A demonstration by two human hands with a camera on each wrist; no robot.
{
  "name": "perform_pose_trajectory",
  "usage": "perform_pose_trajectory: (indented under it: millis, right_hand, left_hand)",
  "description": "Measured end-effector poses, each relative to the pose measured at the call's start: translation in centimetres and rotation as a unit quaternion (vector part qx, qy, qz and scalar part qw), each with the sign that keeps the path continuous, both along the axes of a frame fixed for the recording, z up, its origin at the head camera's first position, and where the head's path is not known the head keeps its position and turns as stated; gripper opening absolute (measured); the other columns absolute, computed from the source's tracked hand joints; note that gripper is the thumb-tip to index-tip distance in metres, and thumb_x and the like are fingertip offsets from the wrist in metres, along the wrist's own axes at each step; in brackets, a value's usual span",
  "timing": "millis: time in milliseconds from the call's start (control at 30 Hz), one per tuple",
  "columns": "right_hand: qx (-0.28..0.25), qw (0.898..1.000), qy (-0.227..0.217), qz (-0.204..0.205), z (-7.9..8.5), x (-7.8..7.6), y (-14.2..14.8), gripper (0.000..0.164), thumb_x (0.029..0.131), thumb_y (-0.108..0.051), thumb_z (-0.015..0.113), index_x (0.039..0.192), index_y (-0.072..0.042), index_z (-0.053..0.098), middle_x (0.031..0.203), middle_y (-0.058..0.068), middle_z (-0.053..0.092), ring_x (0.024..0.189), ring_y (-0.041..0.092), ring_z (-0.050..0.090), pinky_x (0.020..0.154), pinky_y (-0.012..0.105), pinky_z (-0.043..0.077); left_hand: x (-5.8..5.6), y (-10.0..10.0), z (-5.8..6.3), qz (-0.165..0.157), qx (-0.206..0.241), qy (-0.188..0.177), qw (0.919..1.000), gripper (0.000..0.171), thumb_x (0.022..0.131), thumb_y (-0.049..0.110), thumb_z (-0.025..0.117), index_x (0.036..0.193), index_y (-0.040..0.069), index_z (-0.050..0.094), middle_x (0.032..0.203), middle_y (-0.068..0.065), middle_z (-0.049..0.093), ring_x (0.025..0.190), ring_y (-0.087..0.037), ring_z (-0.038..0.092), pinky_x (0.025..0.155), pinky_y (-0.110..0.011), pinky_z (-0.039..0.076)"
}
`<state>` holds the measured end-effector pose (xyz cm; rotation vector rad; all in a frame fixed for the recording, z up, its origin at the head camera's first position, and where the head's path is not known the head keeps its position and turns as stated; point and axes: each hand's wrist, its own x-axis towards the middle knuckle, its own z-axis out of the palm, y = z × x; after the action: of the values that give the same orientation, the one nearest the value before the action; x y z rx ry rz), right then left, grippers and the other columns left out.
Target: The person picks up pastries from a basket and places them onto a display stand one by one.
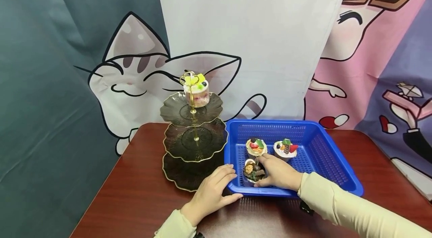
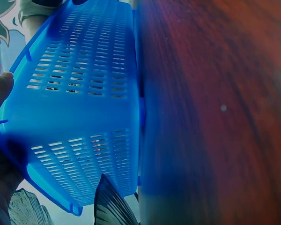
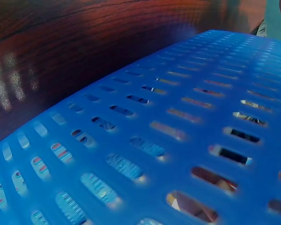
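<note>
Fingers of the right hand point(image 1: 279, 172) clamp the dark dessert cup point(image 1: 251, 175) at 8 o'clock in the basket point(image 1: 270, 192); likely light, soft-topped, best gripped by its sides. The left hand point(image 1: 213, 192), fingers outstretched, touches the rim.

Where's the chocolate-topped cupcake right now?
In the head view, the chocolate-topped cupcake is in the near-left part of the blue basket, held by the right hand, just in front of a fruit-topped cupcake.
</note>
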<state>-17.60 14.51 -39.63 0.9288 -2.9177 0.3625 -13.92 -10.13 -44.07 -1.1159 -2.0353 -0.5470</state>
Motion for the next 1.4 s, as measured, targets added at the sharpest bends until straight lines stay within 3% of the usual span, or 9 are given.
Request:
perform_pose_trajectory:
  millis: [800, 1000, 1400]
  right_hand:
    - [-0.018, 0.999, -0.007, -0.049, 0.1, -0.2, -0.1, 0.052, 0.058, -0.042, 0.084, 0.091, -0.010, 0.059, 0.083, -0.004, 0.054, 0.074, 0.009, 0.053, 0.068, 0.032, 0.053]
    - [-0.031, 0.998, -0.007, -0.050, 0.6, 0.0, 0.0, 0.050, 0.057, -0.040, 0.083, 0.089, -0.010, 0.058, 0.081, -0.004, 0.054, 0.070, 0.009, 0.051, 0.061, 0.030, 0.050]
    - [-0.030, 0.997, -0.016, -0.069, 2.2, 0.3, -0.1, 0.056, 0.060, -0.044, 0.082, 0.095, -0.006, 0.061, 0.082, -0.003, 0.056, 0.069, 0.008, 0.051, 0.060, 0.026, 0.049]
  left_hand:
    - [-0.1, 0.1, 0.0, -0.005, 0.006, 0.005, 1.0000, 0.046, 0.075, 0.040, 0.079, 0.103, 0.005, 0.066, 0.108, -0.003, 0.067, 0.114, -0.019, 0.061, 0.101, -0.027, 0.050]
    - [0.0, 0.1, 0.0, -0.009, 0.006, 0.003, 0.9999, 0.046, 0.076, 0.039, 0.079, 0.103, 0.004, 0.066, 0.109, -0.004, 0.067, 0.113, -0.020, 0.061, 0.101, -0.027, 0.050]
    - [0.0, 0.1, 0.0, -0.005, 0.005, 0.005, 1.0000, 0.046, 0.076, 0.040, 0.079, 0.103, 0.005, 0.067, 0.109, -0.004, 0.067, 0.114, -0.019, 0.061, 0.101, -0.027, 0.050]
